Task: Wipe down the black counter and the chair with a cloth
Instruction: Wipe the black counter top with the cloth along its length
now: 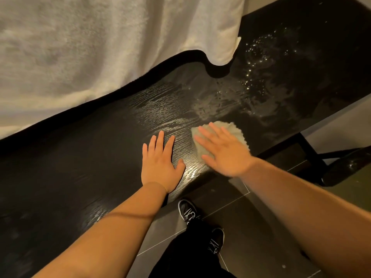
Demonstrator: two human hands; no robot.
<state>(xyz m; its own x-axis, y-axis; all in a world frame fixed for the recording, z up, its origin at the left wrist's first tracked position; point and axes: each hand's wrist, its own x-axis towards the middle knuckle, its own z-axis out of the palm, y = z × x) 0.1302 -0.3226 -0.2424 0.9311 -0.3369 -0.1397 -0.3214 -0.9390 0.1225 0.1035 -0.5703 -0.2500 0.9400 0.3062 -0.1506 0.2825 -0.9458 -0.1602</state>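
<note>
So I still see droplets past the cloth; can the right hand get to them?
Probably yes. The right hand lies flat on the cloth, and bare black counter runs from it to the droplets; nothing stands between, though the arm must stretch.

Wet black counter (84, 149) under cloth (226, 130), white towel (100, 47).
</note>
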